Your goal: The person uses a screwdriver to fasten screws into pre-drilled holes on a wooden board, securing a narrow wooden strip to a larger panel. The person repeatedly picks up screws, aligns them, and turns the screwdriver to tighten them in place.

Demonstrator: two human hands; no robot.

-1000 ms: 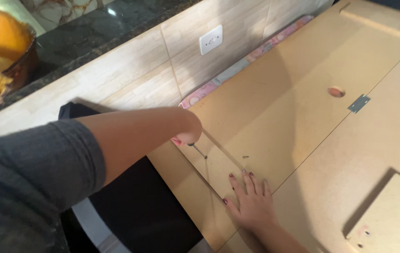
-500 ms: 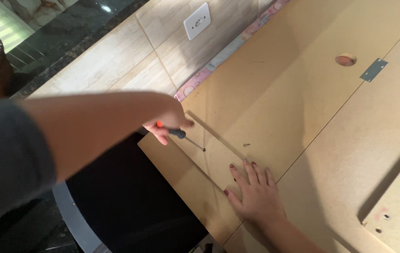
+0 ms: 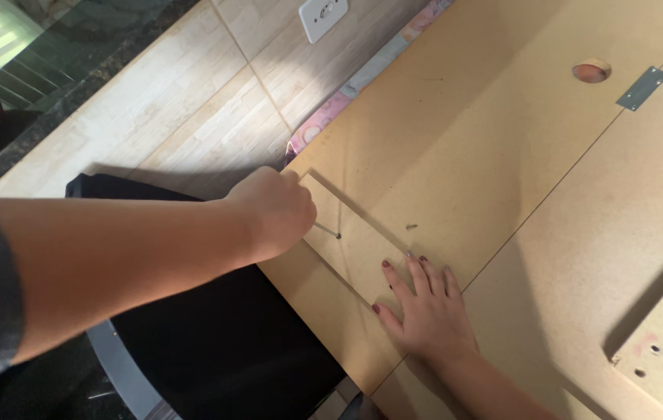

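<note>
The flat fibreboard panel (image 3: pixel 502 155) is plain tan. Beige, streaked wall tiles (image 3: pixel 191 124) lie far left, beside a pink patterned strip (image 3: pixel 362 78). A grey metal hinge plate (image 3: pixel 642 87) sits far right.

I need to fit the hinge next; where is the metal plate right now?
In the head view, the metal plate lies at upper right on the board, just right of the round hole.

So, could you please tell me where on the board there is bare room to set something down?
Free: the wide stretch of board between the strip and the round hole. Crowded: around the strip, where the left hand drives a screwdriver and the right hand presses flat.
</note>
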